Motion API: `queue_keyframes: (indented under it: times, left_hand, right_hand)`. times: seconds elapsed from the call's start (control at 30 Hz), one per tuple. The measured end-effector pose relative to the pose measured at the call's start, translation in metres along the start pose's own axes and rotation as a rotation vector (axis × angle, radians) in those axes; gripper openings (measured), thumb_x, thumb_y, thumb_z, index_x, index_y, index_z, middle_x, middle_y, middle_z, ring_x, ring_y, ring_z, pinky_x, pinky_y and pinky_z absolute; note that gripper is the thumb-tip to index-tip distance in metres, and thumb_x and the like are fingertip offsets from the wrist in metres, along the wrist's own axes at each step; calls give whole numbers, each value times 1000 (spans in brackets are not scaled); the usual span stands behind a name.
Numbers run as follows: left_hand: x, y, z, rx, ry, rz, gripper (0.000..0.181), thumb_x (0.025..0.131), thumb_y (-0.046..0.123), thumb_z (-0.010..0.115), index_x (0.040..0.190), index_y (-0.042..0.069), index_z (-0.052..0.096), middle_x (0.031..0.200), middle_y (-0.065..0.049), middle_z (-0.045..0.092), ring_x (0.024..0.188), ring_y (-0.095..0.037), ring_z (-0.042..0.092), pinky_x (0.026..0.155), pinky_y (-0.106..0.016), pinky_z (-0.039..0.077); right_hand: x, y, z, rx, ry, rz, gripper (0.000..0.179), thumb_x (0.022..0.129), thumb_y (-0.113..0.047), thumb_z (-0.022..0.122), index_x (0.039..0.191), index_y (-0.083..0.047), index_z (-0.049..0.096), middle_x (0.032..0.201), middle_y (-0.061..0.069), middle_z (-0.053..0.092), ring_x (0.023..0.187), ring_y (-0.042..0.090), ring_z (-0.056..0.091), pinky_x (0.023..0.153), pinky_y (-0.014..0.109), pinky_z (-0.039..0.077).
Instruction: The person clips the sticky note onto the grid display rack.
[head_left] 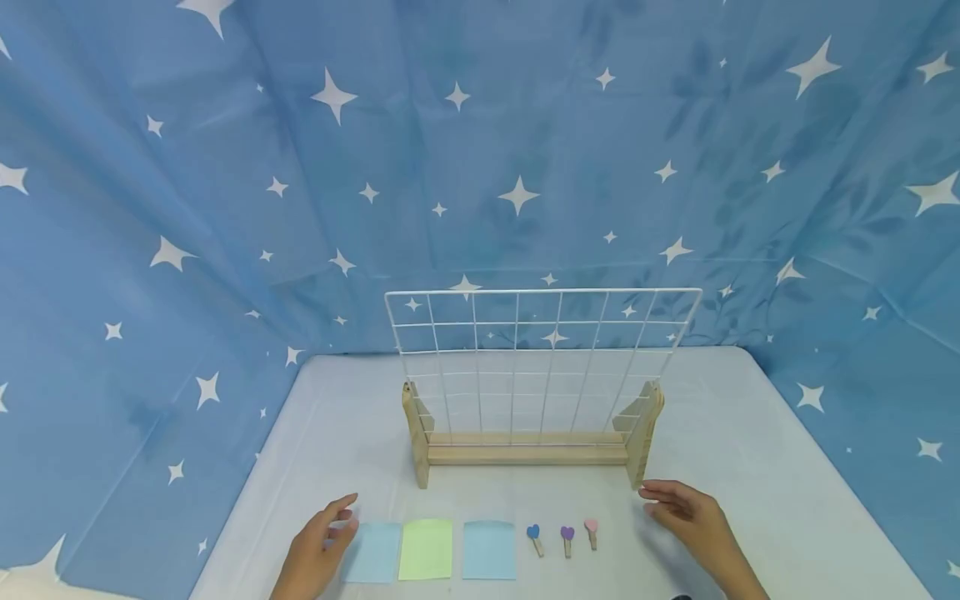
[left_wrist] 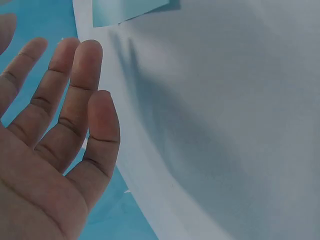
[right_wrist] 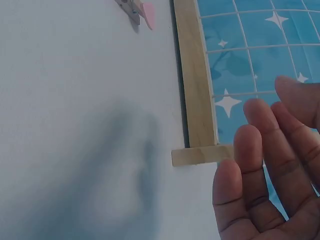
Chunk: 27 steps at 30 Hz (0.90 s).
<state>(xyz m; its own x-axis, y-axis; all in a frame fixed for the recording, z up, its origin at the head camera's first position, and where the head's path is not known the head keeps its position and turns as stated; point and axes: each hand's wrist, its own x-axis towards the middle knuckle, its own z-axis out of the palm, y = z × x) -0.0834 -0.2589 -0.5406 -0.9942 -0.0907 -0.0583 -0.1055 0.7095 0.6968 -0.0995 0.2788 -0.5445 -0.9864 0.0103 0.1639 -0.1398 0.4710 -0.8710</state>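
Observation:
My left hand [head_left: 317,547] hovers beside the left blue sticky note [head_left: 372,553], holding nothing, fingers loosely bent. To the right of that note lie a green sticky note [head_left: 426,550] and a second blue sticky note [head_left: 489,551]. Three small wooden clothespins follow in the row, topped with a blue heart [head_left: 533,531], a purple heart [head_left: 567,532] and a pink heart [head_left: 592,526]. Near the right foot of a stand, my right hand [head_left: 693,525] is raised with relaxed fingers and nothing in it. The right wrist view catches the pink clothespin [right_wrist: 147,15].
A white wire grid [head_left: 551,321] leans back in a wooden stand [head_left: 527,455] behind the notes and clothespins. The white table [head_left: 341,433] reaches a blue star-patterned curtain [head_left: 480,142] at the back and sides. A small dark object [head_left: 681,597] shows at the bottom edge.

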Motion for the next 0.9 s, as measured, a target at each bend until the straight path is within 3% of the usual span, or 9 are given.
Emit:
queue_keyframes:
  times: [0.23, 0.43, 0.67, 0.9]
  left_hand:
    - [2, -4, 0, -31, -34, -51, 45, 110, 33, 64, 142, 2, 66, 119, -7, 72, 104, -31, 74, 92, -59, 60]
    - [4, -8, 1, -30, -50, -62, 42, 109, 29, 66, 141, 2, 67, 121, -9, 73, 105, -32, 74, 94, -63, 58]
    - [5, -12, 3, -41, -56, -77, 38, 104, 22, 72, 135, 0, 69, 119, -10, 73, 97, -21, 70, 88, -49, 61]
    - [11, -15, 10, 1, -47, -121, 34, 95, 19, 81, 122, -1, 75, 111, -7, 74, 93, -17, 66, 82, -33, 55]
  right_hand:
    - [6, 2, 8, 71, -142, -88, 25, 96, 6, 75, 120, 13, 70, 109, 9, 81, 97, 0, 72, 78, 19, 58]
    - [9, -1, 13, 103, -253, -72, 29, 98, 3, 74, 124, 13, 69, 117, 20, 78, 99, 3, 71, 82, 22, 59]
    - [15, -6, 24, 166, -314, -129, 29, 98, 4, 72, 125, 14, 68, 119, 20, 77, 102, 5, 70, 86, 23, 59]
    - [24, -8, 41, 217, -390, -208, 25, 98, 3, 73, 122, 11, 71, 118, 26, 76, 111, 3, 71, 94, 21, 58]
